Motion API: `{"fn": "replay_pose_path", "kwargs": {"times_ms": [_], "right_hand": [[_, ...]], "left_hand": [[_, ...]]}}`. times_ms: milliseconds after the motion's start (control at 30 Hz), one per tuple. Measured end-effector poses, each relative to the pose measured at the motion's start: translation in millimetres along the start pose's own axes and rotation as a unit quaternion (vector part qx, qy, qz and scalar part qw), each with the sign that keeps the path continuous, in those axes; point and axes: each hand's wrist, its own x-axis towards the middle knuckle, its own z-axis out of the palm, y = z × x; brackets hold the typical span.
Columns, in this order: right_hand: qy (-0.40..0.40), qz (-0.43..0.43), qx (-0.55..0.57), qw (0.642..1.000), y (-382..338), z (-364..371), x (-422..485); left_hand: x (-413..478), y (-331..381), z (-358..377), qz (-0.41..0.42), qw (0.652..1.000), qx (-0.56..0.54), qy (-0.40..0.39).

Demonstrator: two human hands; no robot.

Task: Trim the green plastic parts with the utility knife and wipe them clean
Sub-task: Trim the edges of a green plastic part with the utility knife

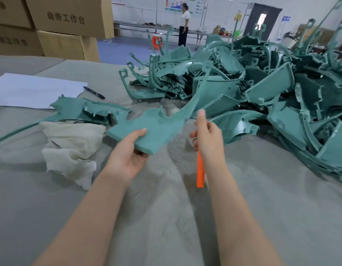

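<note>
My left hand (129,153) grips the near corner of a flat green plastic part (154,127), holding it above the table; its long curved arm sweeps up and right toward the pile. My right hand (207,136) holds an orange utility knife (200,169), whose handle points down toward me; its blade end is hidden in my fist, close to the part's right edge. A crumpled off-white cloth (70,144) lies on the table to the left. Behind the cloth rests another green part (86,110).
A big heap of green plastic parts (262,89) fills the right side of the grey felt-covered table (166,217). White paper (32,89) and a black pen (94,92) lie far left. Cardboard boxes (57,22) stand behind. A person (184,25) stands in the distance.
</note>
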Motion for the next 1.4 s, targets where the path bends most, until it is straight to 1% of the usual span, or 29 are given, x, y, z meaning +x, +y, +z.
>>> {"fn": "replay_pose_path", "kwargs": {"times_ms": [67,133,167,233,300,533,633,800,933,1200,1400], "right_hand": [[0.085,-0.034,-0.018,0.996,2.3,-11.2,7.2],[0.151,-0.087,-0.079,0.982,7.1,-19.6,13.8],[0.17,-0.112,-0.115,0.972,9.6,-21.3,15.4],[0.185,-0.151,-0.164,0.957,13.1,-19.6,15.9],[0.187,-0.171,-0.186,0.949,16.2,-15.9,16.6],[0.222,-0.185,-0.171,0.942,19.5,-23.4,20.8],[0.216,-0.191,-0.166,0.943,19.1,-22.6,19.8],[0.202,-0.187,-0.161,0.948,18.5,-21.6,19.3],[0.15,-0.199,-0.169,0.954,17.6,-12.2,14.0],[0.03,-0.216,-0.181,0.959,14.1,9.4,-1.0],[-0.025,-0.222,-0.212,0.951,12.1,16.9,-8.3]], "left_hand": [[1.1,13.5,-7.9,0.01,1.0,0.016,-0.004],[-0.1,24.4,-13.6,0.012,1.0,0.027,-0.007],[-1.4,28.1,-15.2,0.009,0.999,0.03,-0.008],[-3.3,31.9,-16.8,-0.001,0.999,0.046,-0.005],[-4.7,33.5,-17.1,-0.01,0.998,0.066,-0.001],[-8.3,45.3,-22.5,-0.017,0.992,0.126,0.004],[-10.8,46.4,-23.5,-0.031,0.988,0.149,-0.003],[-12.1,47.5,-23.3,-0.055,0.988,0.141,-0.012],[-14.2,44.0,-18.1,-0.062,0.991,0.119,-0.018],[-15.2,31.1,-7.5,-0.026,0.999,0.028,-0.032],[-5.3,19.5,-3.5,0.017,0.999,-0.042,-0.006]]}}
